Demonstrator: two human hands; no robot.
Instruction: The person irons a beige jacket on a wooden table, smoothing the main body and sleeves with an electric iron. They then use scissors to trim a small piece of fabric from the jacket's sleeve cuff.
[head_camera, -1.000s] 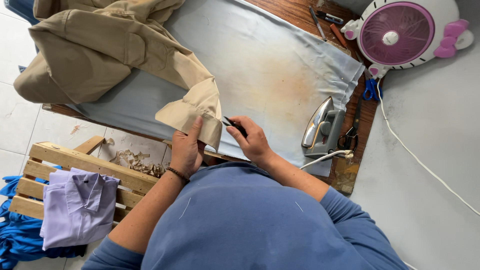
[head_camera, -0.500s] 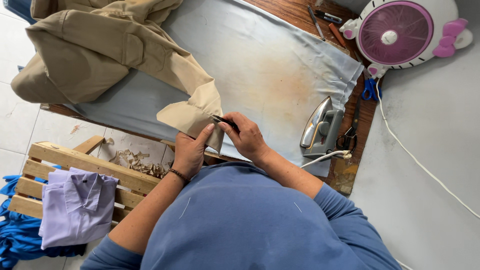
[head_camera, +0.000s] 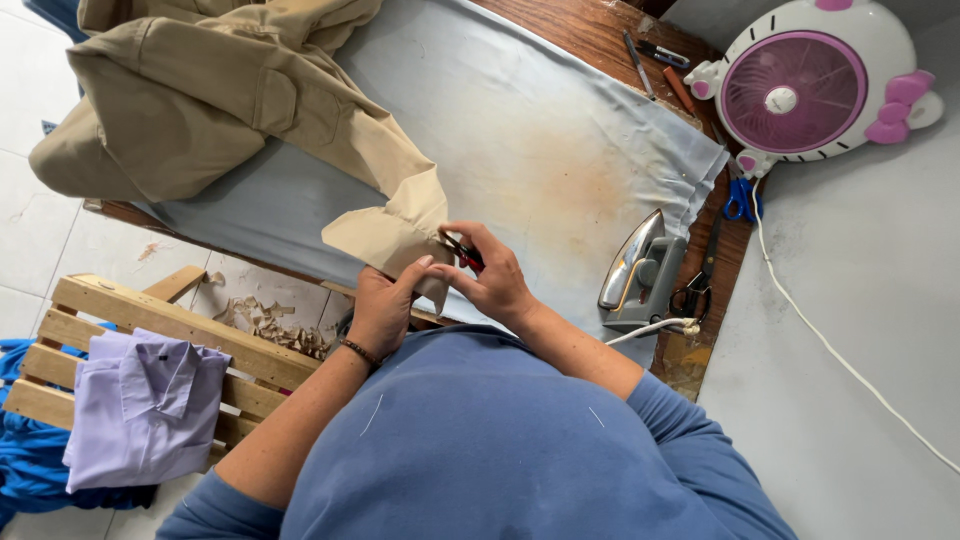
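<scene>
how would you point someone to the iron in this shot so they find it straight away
Start at the wooden table covered by a pale blue cloth. Follow the cloth to its edge nearest the pink and white fan; the iron lies there on its side, just past the right hand. It is the only shiny metal-soled thing, grey-handled with a white cord, unlike the blue-handled scissors beside it.

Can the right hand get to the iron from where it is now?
Probably yes. The right hand is busy with a small red-handled tool at the khaki cuff, but only bare grey cloth lies between it and the iron.
</scene>
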